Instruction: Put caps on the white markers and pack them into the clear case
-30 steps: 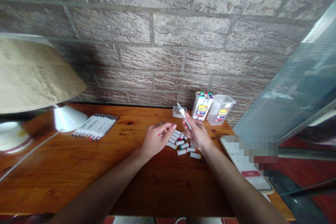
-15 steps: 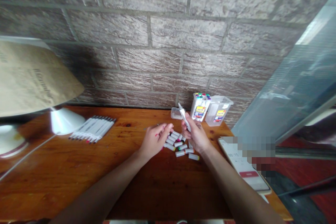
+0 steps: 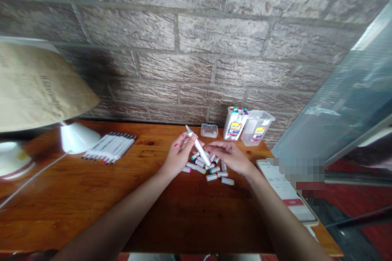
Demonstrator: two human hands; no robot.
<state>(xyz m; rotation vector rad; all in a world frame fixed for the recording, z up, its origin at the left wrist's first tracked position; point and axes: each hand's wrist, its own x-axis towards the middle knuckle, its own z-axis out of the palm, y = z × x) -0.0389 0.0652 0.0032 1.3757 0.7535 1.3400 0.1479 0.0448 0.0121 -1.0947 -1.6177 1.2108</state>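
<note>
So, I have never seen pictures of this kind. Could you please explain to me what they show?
There is no machine here: these are a person's two bare hands, seen from a camera worn on that person's head, looking forward and down.

The left hand holds a white marker at a slant, its narrow grey end up. The right hand is close beside it, fingers bent; whether it holds anything is hard to tell.

On the wooden table, below the hands, lie short white pieces with coloured ends, perhaps caps. Behind are a small clear box and two plastic containers. A row of pens and a lamp are at left, a phone at right.
</note>
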